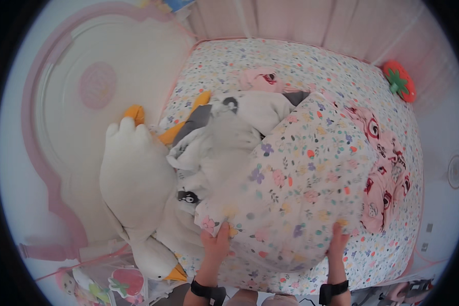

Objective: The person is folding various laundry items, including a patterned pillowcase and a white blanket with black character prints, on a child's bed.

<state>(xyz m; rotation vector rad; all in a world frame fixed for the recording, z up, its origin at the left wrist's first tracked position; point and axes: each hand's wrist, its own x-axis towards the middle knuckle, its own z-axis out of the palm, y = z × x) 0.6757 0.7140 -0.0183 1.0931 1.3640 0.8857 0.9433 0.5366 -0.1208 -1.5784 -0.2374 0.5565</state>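
Observation:
A white floral cloth point(290, 188) spreads in front of me over the bed, slightly blurred in places. I cannot tell whether it is a flat cover or something filled. My left hand point(216, 244) pinches its near left corner, thumb on top. On the near right edge my right hand point(337, 240) grips the same cloth, with part of the fingers hidden. Partly under its far left side lies a rumpled white and grey garment point(229, 127) with a dark animal print. A big white goose plush point(137, 178) rests to the left of that garment.
A floral-sheeted bed point(290, 58) fills the middle. Crumpled pink clothes point(380, 191) lie on its right, and a pink piece point(257, 77) farther back. A strawberry cushion point(399, 81) sits at the far right corner. The pink and white headboard point(122, 61) stands left, a pale curtain point(316, 23) behind.

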